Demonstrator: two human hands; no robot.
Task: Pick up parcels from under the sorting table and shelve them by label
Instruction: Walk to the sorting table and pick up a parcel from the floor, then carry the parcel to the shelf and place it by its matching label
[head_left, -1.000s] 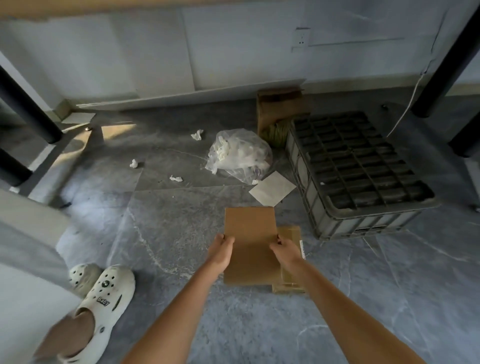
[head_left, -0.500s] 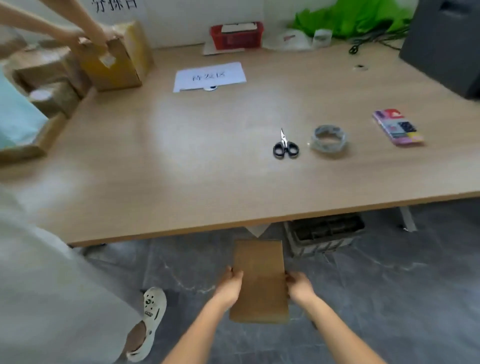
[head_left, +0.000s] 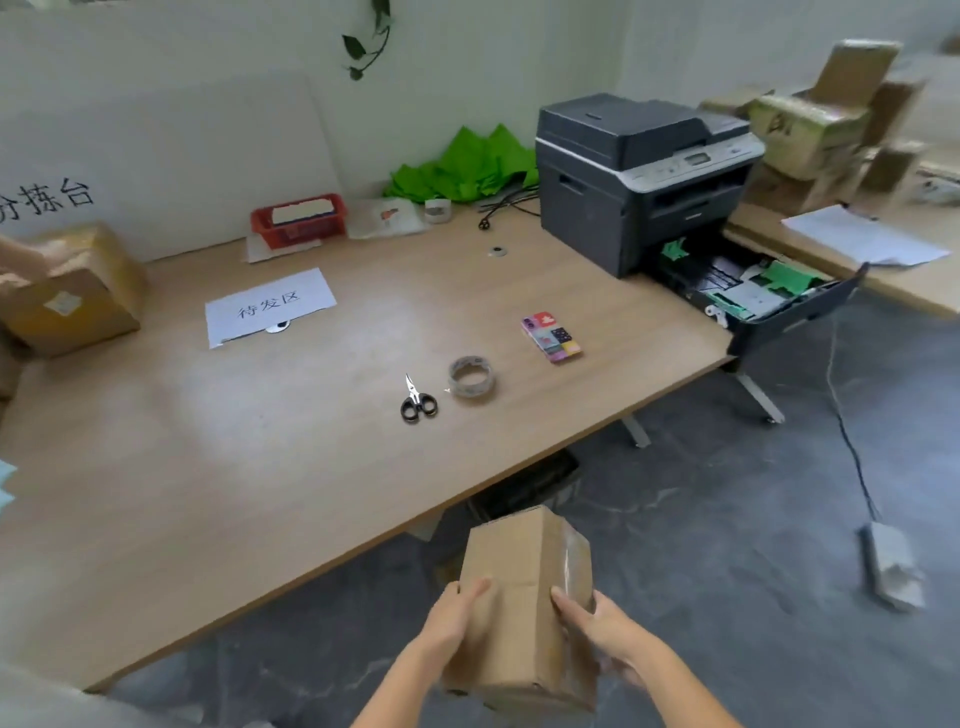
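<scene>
parcel is out from under the table and up in my hands

a second ago i was crouched with this cardboard parcel (head_left: 524, 603) on the grey floor under the table; now i stand clear of the sorting table (head_left: 208, 493) and my view has swung right, so the printer (head_left: 639, 171) and a blurred stack of boxes (head_left: 826, 124) on the far right come into sight. the pick-up step looks done, and what remains, i judge, is reading the label and carrying the parcel to its shelf. i see no label on the faces turned to me

my left hand (head_left: 454, 618) presses the parcel's left side, fingers (head_left: 475, 590) curled over the near top edge. my right hand (head_left: 597, 629) grips the right side by the taped face, fingers (head_left: 563, 605) spread along it. both hands are closed around the parcel, which hangs in the air in front of me, just off the table's near edge, tilted slightly away. scissors (head_left: 417, 402) and a tape roll (head_left: 470, 376) lie untouched on the tabletop
</scene>
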